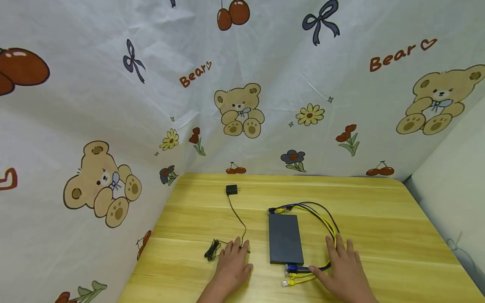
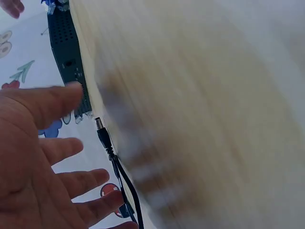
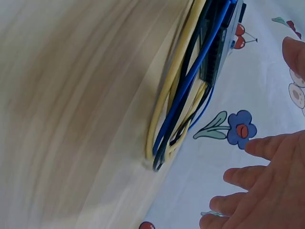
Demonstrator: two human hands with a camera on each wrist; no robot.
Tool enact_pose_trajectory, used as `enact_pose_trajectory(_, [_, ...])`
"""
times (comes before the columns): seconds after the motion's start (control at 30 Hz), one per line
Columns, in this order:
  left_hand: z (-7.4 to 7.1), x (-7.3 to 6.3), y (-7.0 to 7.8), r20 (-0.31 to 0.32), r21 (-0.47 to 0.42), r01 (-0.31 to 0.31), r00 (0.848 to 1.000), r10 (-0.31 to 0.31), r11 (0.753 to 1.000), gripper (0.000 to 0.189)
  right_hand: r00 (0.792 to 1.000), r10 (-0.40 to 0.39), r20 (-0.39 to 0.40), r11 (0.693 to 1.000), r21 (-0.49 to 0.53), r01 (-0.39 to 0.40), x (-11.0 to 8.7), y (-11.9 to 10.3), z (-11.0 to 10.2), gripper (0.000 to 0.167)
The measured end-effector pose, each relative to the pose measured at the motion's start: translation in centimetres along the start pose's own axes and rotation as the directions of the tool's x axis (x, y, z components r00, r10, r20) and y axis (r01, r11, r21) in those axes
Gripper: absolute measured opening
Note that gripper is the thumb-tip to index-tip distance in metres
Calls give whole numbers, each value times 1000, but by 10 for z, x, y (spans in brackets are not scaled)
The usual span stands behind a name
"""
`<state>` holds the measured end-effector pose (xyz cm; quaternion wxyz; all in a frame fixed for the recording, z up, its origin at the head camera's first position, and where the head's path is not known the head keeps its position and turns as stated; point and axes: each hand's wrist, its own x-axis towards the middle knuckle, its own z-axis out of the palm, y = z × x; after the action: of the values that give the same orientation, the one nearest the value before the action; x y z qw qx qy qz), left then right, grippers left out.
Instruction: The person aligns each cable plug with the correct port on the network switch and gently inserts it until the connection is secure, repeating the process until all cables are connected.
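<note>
A flat dark grey box (image 1: 286,239), vented along its side like a network switch, lies on the wooden table between the two hands. Network cables (image 1: 322,219) in yellow, blue and black curve round its right side, their plugs (image 1: 289,283) at its near and far ends. My right hand (image 1: 344,269) is spread over the bend of these cables, holding none of them. To the left, my left hand (image 1: 232,266) reaches over a thin black cord (image 1: 242,223) with its fingers extended. The left wrist view shows the cord's barrel plug (image 2: 102,133) just beyond the fingers.
A black power adapter (image 1: 232,190) lies towards the back of the table (image 1: 197,198), joined to the cord. Beside the left hand is a tied bundle of cord (image 1: 212,250). White cloth (image 1: 273,67) printed with bears stands along the back and left table edges.
</note>
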<state>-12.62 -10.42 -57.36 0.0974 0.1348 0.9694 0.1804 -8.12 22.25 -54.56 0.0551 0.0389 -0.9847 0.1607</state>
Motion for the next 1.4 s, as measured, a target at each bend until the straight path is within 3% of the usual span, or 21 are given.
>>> enact_pose_trajectory(0.17, [4, 3, -1, -3, 75, -8, 1000, 8, 997, 57, 1000, -8, 10, 1000, 17, 7, 3, -9, 3, 103])
enact_pose_trajectory(0.37, [3, 8, -4, -65, 120, -35, 997, 43, 992, 47, 999, -42, -10, 999, 4, 42, 14, -22, 9, 102])
enact_pose_trajectory(0.6, [3, 14, -1, -122, 76, -34, 992, 43, 997, 27, 997, -25, 76, 999, 41, 22, 27, -35, 18, 102])
enact_pose_trajectory(0.83, [3, 12, -6, -95, 31, -38, 995, 41, 999, 14, 977, 18, 214, 988, 143, -49, 31, -47, 36, 106])
enact_pose_trajectory(1.0, [4, 12, -6, -103, 39, -57, 993, 61, 998, 10, 971, 26, 238, 985, 162, -66, 34, -57, 49, 104])
enact_pose_trajectory(1.27, [7, 12, 7, -216, 131, -111, 967, 137, 985, 12, 972, 31, 231, 984, 166, -71, 40, -76, 63, 113])
enact_pose_trajectory(1.4, [8, 15, 17, -206, 155, -136, 964, 167, 979, 10, 977, 46, 210, 990, 119, -72, 42, -84, 68, 112])
